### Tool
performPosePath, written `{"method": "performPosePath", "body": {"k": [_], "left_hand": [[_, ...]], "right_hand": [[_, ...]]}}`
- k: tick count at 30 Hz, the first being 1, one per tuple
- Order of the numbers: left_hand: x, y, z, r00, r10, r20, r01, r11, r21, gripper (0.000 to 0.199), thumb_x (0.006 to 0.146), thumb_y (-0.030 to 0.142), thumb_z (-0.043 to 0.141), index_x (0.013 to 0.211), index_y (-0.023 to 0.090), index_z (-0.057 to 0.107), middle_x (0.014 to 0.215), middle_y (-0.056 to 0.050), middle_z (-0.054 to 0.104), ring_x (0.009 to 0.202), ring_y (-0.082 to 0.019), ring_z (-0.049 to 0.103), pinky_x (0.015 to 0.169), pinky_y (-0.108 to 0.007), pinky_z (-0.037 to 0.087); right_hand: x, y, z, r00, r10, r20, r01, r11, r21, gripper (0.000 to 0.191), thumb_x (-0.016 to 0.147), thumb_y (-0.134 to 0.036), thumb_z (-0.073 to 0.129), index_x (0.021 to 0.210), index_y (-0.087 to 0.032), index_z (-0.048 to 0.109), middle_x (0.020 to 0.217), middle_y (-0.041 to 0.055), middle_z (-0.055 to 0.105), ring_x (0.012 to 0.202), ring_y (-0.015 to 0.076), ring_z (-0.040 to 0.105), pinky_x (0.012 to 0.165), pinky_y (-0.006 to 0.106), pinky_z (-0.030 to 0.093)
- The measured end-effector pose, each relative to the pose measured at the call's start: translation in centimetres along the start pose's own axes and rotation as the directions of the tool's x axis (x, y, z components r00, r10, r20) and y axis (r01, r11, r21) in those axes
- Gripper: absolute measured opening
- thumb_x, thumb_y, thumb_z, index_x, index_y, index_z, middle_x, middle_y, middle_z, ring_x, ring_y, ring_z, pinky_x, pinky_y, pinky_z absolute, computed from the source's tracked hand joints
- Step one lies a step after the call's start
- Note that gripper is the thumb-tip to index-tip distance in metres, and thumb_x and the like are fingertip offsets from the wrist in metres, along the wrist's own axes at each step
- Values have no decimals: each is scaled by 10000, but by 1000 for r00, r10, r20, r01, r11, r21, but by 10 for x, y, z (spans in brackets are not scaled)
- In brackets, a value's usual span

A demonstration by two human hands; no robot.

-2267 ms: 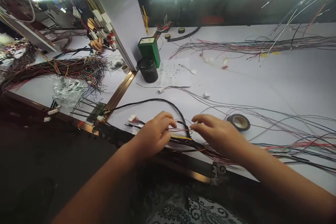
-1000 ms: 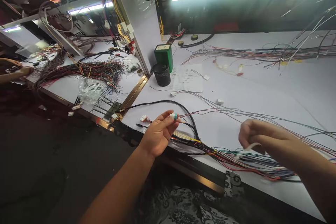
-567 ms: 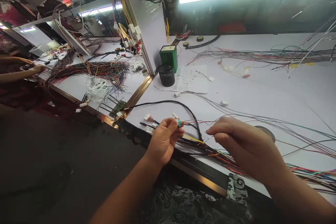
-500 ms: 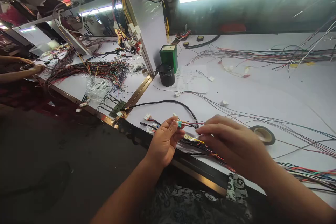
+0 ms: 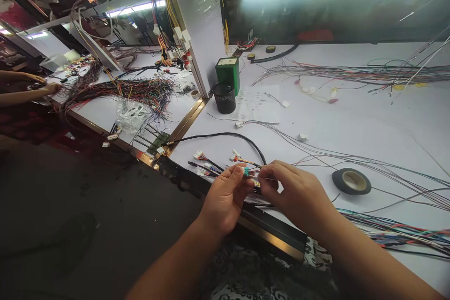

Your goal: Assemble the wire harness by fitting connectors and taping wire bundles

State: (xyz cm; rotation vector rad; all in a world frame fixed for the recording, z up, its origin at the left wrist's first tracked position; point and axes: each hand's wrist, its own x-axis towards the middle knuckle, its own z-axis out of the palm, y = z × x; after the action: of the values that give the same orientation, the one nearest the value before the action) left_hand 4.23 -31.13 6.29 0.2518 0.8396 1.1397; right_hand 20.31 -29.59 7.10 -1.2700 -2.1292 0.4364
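Between the thumb and fingers of my left hand (image 5: 225, 197) is a small teal connector (image 5: 245, 171), with thin red and dark wires running out of its right side. My right hand (image 5: 291, 187) is just to the right, thumb and forefinger pinched on a thin wire close to the connector. Beyond and left of my hands lie white connectors (image 5: 198, 155) on bundled wires, near the table's front edge. A black cable (image 5: 225, 134) curves behind them.
A roll of black tape (image 5: 351, 181) lies right of my hands. Long loose wires (image 5: 397, 229) cover the right side. Farther back stand a black mesh cup (image 5: 225, 99) and a green box (image 5: 228, 74). Another person's hands (image 5: 49, 89) are at far left.
My right hand has moved left and down to the teal connector, and its fingers have closed on a wire. The tape roll is now fully uncovered. The view has shifted slightly.
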Motion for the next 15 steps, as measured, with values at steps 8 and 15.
{"method": "performPosePath", "body": {"k": [8, 15], "left_hand": [[1, -2, -4, 1000, 24, -4, -23, 996, 88, 186, 797, 267, 697, 910, 126, 652, 795, -25, 673, 665, -75, 636, 666, -166, 531], [-2, -5, -1, 999, 6, -43, -1, 995, 103, 204, 779, 275, 715, 894, 137, 618, 781, -24, 670, 657, -85, 635, 658, -180, 520]], "right_hand": [[-3, 1, 0, 991, -125, -55, 119, 988, -93, 180, 915, -249, 470, 774, -190, 564, 711, -18, 610, 518, 79, 474, 468, 229, 281], [-6, 6, 3, 987, -137, -85, 124, 983, -135, 167, 917, -229, 465, 778, -197, 551, 701, -34, 586, 516, 84, 445, 466, 241, 259]]}}
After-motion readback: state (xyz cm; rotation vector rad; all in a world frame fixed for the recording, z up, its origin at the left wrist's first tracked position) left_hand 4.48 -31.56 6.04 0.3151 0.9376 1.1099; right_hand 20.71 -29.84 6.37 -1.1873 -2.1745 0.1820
